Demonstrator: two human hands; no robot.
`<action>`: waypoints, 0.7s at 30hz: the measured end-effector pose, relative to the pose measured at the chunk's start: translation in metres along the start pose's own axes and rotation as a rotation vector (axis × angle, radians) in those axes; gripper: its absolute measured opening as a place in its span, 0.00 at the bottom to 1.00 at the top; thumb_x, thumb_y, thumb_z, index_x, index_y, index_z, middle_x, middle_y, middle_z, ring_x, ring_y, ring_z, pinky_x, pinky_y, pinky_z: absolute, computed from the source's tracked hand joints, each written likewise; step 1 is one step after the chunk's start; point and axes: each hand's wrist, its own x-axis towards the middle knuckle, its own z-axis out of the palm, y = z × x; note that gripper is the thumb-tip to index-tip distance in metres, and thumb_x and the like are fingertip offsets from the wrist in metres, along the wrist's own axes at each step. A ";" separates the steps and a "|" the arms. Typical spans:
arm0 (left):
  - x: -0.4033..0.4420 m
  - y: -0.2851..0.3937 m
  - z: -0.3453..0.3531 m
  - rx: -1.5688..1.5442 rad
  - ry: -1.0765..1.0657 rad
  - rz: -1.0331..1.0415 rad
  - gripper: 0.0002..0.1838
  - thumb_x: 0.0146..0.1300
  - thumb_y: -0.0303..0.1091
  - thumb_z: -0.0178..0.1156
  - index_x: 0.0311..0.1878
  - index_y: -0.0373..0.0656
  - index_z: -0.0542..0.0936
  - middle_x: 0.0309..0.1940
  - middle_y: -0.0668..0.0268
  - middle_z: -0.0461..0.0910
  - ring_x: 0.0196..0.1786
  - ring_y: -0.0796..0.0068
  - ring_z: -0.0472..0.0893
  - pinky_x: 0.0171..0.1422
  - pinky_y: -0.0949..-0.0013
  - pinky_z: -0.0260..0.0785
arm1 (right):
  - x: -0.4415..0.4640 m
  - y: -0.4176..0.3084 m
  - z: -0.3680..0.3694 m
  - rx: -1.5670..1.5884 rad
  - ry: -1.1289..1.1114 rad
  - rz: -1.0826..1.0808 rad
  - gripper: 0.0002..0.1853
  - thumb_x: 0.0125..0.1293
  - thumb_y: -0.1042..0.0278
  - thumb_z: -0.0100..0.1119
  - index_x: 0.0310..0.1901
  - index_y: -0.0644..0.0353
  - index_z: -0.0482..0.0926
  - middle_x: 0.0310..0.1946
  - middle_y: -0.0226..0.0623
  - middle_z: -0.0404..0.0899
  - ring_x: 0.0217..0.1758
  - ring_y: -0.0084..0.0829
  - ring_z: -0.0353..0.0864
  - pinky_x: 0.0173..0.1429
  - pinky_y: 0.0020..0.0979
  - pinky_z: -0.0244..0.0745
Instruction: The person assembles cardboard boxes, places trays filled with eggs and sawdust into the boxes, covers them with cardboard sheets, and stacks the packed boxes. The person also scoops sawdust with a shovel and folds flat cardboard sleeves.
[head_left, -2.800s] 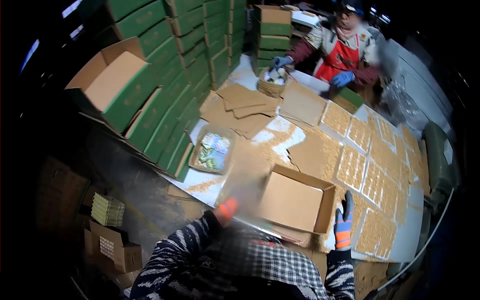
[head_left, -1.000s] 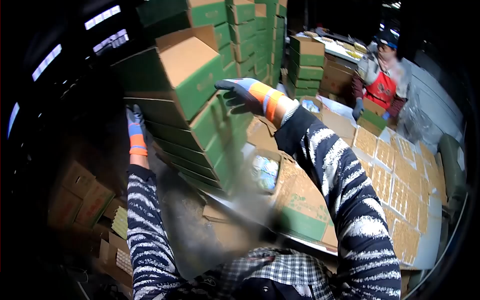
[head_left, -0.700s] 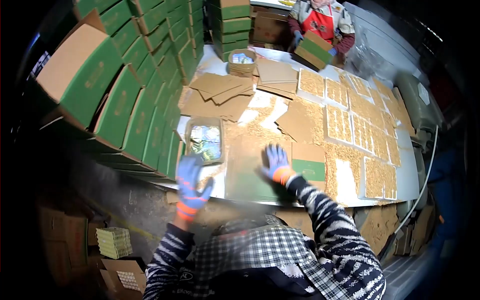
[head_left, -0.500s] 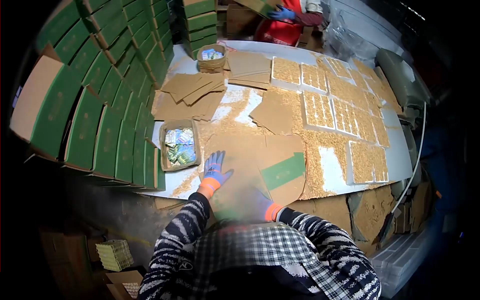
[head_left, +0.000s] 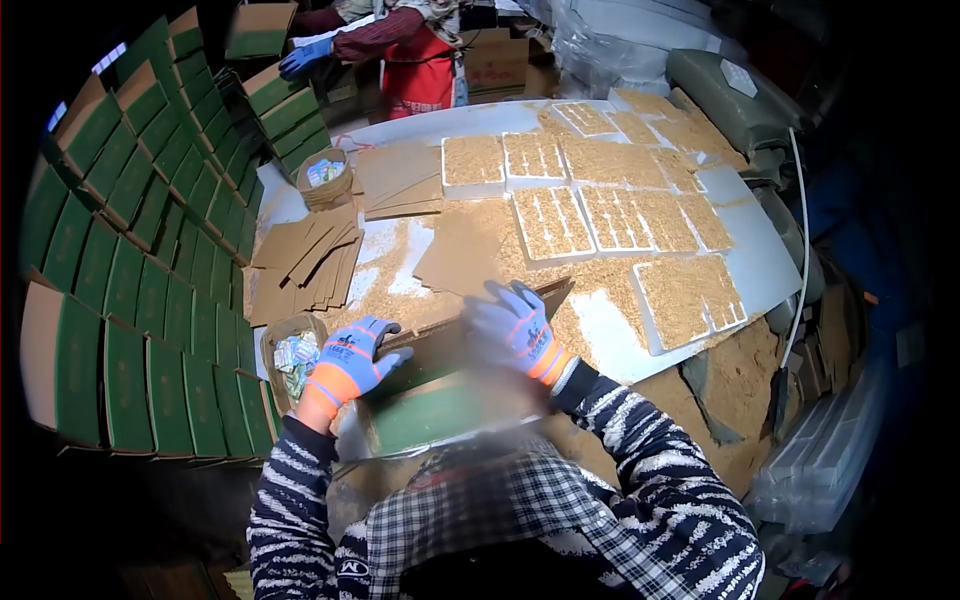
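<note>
A partly folded cardboard box (head_left: 430, 412) with a green outer face lies at the table's near edge, in front of my body. My left hand (head_left: 358, 358), in a blue glove with an orange cuff, is at the box's left end. Its fingers are slightly bent and the thumb stands apart from them. Over the box's right part is my right hand (head_left: 518, 332), gloved alike. Motion smears its fingers, but they look spread. A raised brown flap (head_left: 545, 298) shows along the far side. The inside of the box is blurred and partly hidden.
Stacked green boxes (head_left: 125, 370) wall the left side. A basket of small packets (head_left: 296, 362) stands near my left hand. Flat cardboard sheets (head_left: 310, 260) lie behind it. White trays of grain-like filling (head_left: 690, 305) cover the right. Across the table is a person in a red apron (head_left: 418, 75).
The flat cardboard has been folded up, its green face now towards me. My left hand moved left and my right hand moved up. The co-worker shifted left, and the view turned right.
</note>
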 end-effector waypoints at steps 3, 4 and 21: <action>0.000 -0.027 0.002 -0.196 -0.132 -0.042 0.24 0.71 0.48 0.55 0.61 0.41 0.76 0.56 0.48 0.79 0.59 0.46 0.78 0.63 0.54 0.71 | -0.019 0.006 -0.006 0.208 0.006 -0.099 0.16 0.57 0.52 0.68 0.46 0.46 0.83 0.52 0.26 0.83 0.60 0.38 0.78 0.70 0.46 0.65; -0.002 -0.036 -0.006 -0.071 -0.222 -0.106 0.26 0.72 0.48 0.54 0.65 0.40 0.74 0.60 0.48 0.78 0.61 0.46 0.77 0.66 0.54 0.69 | -0.013 0.005 -0.018 0.299 -0.035 -0.133 0.11 0.58 0.52 0.66 0.39 0.45 0.82 0.45 0.25 0.83 0.52 0.36 0.79 0.62 0.44 0.69; 0.007 -0.034 0.100 -0.498 0.033 0.150 0.16 0.61 0.33 0.61 0.52 0.49 0.85 0.51 0.65 0.85 0.62 0.64 0.79 0.80 0.46 0.48 | 0.006 -0.076 -0.028 0.668 -1.035 0.094 0.39 0.64 0.42 0.61 0.74 0.48 0.65 0.63 0.55 0.73 0.69 0.57 0.68 0.76 0.51 0.57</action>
